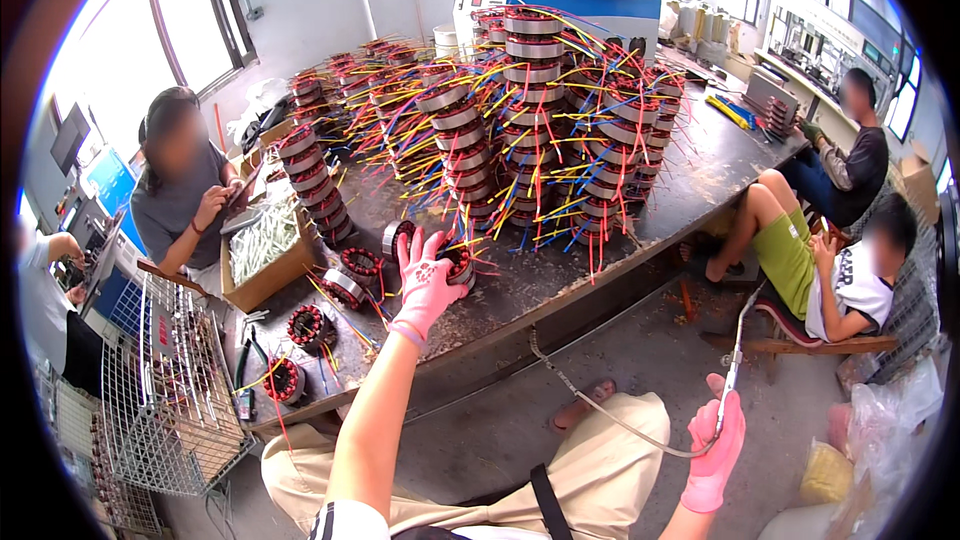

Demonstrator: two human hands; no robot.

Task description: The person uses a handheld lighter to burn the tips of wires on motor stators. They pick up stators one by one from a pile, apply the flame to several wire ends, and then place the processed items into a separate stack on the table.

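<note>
My left hand (428, 285), in a pink glove, reaches over the table's near edge. Its fingers and thumb are round a motor stator (461, 267) with red windings; the palm hides part of it. Just left of those fingers a second stator (394, 239) stands on its side. In my right hand (716, 445), also gloved in pink, is a slim metal torch-like tool (733, 368), held upright beside my knee. A thin hose (610, 413) runs from it to the table edge. Other stators (312, 329) lie left of my forearm, with red, blue and yellow leads.
Tall stacks of wired stators (530, 120) crowd the dark table (560, 285). A cardboard box (262, 260) of white pieces, pliers (248, 358) and a wire cage (170, 390) are at left. People sit at left and right; another stands at the far left.
</note>
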